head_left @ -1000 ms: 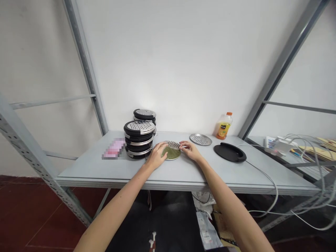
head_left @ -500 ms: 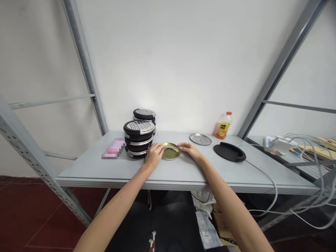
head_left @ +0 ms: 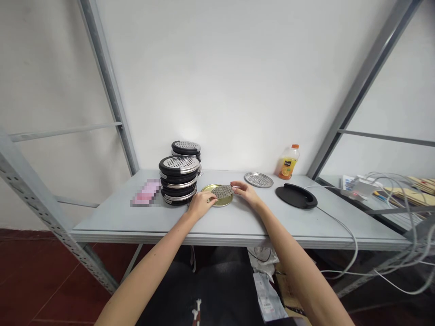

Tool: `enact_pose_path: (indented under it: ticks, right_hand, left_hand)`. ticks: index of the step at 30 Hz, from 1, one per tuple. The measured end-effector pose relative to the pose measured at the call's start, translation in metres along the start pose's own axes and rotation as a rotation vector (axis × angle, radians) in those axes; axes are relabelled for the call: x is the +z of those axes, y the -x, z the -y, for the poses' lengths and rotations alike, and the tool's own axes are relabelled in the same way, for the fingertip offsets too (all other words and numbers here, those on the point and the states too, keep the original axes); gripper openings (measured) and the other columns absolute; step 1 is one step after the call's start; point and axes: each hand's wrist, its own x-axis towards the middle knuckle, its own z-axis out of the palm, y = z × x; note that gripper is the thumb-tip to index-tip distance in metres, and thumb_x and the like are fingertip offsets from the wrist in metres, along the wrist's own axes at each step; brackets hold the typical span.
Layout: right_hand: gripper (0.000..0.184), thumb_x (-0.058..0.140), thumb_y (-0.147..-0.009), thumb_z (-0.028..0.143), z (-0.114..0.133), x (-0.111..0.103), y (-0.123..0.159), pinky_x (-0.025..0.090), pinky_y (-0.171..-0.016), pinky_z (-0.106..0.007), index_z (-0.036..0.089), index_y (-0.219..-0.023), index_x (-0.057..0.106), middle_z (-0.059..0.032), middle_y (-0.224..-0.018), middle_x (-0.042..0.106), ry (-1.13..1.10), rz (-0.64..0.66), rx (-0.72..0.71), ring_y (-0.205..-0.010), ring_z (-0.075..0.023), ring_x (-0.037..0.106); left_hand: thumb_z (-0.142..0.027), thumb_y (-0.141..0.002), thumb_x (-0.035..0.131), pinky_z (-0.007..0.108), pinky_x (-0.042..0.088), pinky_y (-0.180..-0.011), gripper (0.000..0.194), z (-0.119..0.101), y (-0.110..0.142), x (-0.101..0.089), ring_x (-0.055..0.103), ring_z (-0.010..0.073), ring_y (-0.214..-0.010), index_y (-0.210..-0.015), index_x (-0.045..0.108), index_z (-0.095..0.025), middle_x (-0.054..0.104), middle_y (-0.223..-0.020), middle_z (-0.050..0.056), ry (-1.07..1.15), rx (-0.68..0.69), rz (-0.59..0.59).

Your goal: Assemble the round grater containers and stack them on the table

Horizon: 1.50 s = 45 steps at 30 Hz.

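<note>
A thin grey mesh-patterned piece point(head_left: 222, 191) is pinched by its two ends, tilted above a shallow gold round tin point(head_left: 217, 205). My left hand point(head_left: 203, 203) grips its left end, fingers closed at the tin's near-left side. At the other end, the fingertips of my right hand point(head_left: 245, 192) are closed on its right edge. The piece covers part of the tin's inside. Just left of my left hand stands a stack of round black-and-silver cases point(head_left: 179, 181) with perforated metal tops. A loose perforated metal disc point(head_left: 258, 179) lies beyond my right hand.
A black round tray-like part point(head_left: 294, 196) lies on the right of the grey table point(head_left: 231, 226). An orange drink bottle point(head_left: 289, 163) stands at the back right. White cables point(head_left: 350, 240) hang over the right edge. A second stack point(head_left: 186, 147) is behind the first.
The mesh piece, seen nearly edge-on before, now shows its broad face above the tin. My left hand has shifted slightly down and nearer. The stacks and the disc have stayed put.
</note>
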Motion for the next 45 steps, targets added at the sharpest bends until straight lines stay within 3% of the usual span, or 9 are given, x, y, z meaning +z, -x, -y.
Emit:
enact_pose_path:
  ticks: [6,16,24,39,45]
  right_hand:
    - [0.039,0.071,-0.068,0.042,0.003,0.002,0.002,0.048,-0.092,-0.042,0.017,-0.099,0.069,-0.0095,-0.105,0.071,0.073,0.002,-0.009,-0.095,-0.0241,0.065]
    - [0.031,0.060,-0.078,0.041,-0.001,0.005,0.003,0.049,-0.086,-0.039,0.016,-0.093,0.071,-0.0082,-0.095,0.073,0.372,0.072,-0.087,-0.087,-0.0245,0.066]
    - [0.032,0.061,-0.080,0.042,0.010,0.008,0.008,0.047,-0.092,-0.041,0.021,-0.101,0.071,-0.0078,-0.108,0.070,0.325,0.035,-0.161,-0.104,-0.0259,0.062]
    - [0.035,0.071,-0.071,0.043,0.013,0.011,0.012,0.050,-0.087,-0.037,0.018,-0.095,0.072,-0.0076,-0.103,0.072,0.318,0.077,-0.113,-0.097,-0.0244,0.065]
    - [0.033,0.065,-0.076,0.045,0.011,0.011,0.010,0.051,-0.082,-0.035,0.017,-0.093,0.072,-0.0076,-0.096,0.073,0.325,0.057,-0.134,-0.090,-0.0227,0.066]
  left_hand:
    - [-0.021,-0.080,0.068,0.028,0.049,-0.071,0.005,0.002,0.000,0.000,0.065,0.0169,-0.075,-0.083,0.072,-0.020,0.072,-0.083,0.002,-0.011,0.005,0.032]
    - [-0.012,-0.084,0.060,0.032,0.049,-0.084,0.011,0.003,0.000,0.002,0.060,0.0181,-0.088,-0.085,0.068,-0.019,0.066,-0.088,0.003,0.010,0.063,-0.139]
    - [-0.013,-0.089,0.054,0.031,0.047,-0.084,0.011,0.006,-0.001,0.004,0.058,0.0182,-0.091,-0.090,0.064,-0.019,0.062,-0.090,0.004,-0.009,0.054,-0.202]
    - [-0.012,-0.086,0.058,0.032,0.050,-0.083,0.010,0.010,-0.001,0.004,0.062,0.0180,-0.088,-0.088,0.066,-0.019,0.066,-0.091,0.004,0.049,0.015,-0.197]
    - [-0.011,-0.084,0.056,0.033,0.050,-0.085,0.017,0.007,-0.001,0.005,0.062,0.0191,-0.090,-0.098,0.061,-0.018,0.066,-0.094,0.005,0.025,-0.021,-0.212]
